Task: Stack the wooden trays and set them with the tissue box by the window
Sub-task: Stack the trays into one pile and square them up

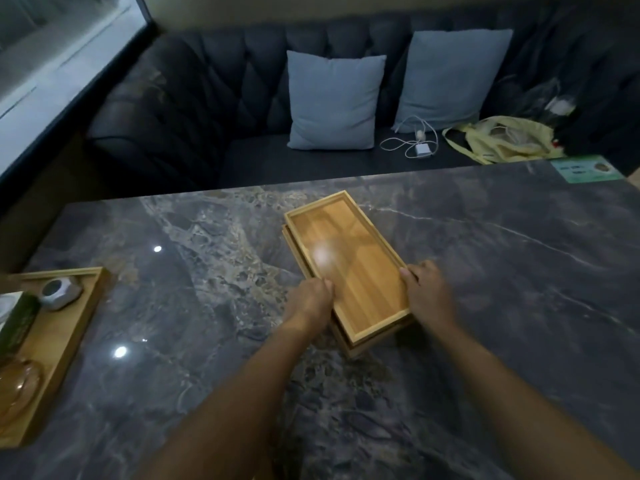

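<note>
Marble table (pixel 485 271): stacked wooden trays (pixel 346 261) at centre, left hand (pixel 311 299) and right hand (pixel 427 289) gripping opposite long rims, fingers curled.

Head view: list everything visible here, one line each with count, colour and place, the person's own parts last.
Stacked wooden trays: at least two, light wood, centre of the table, top one empty.
Side tray: one, light wood, left table edge, holding items.
Tissue box: one, dark green, in the side tray.
Grey pot: one, in the side tray's far end.
Amber glass dish: one, in the side tray's near end.
Table: one, dark grey marble.
Sofa: one, black, behind the table.
Cushions: two, pale blue, on the sofa.
Charger cable: one, white, on the sofa seat.
Yellow bag: one, on the sofa seat, right.
Green card: one, far right table corner.
Window: one, upper left.
Left hand: on the stack's left side.
Right hand: on the stack's right side.
</note>
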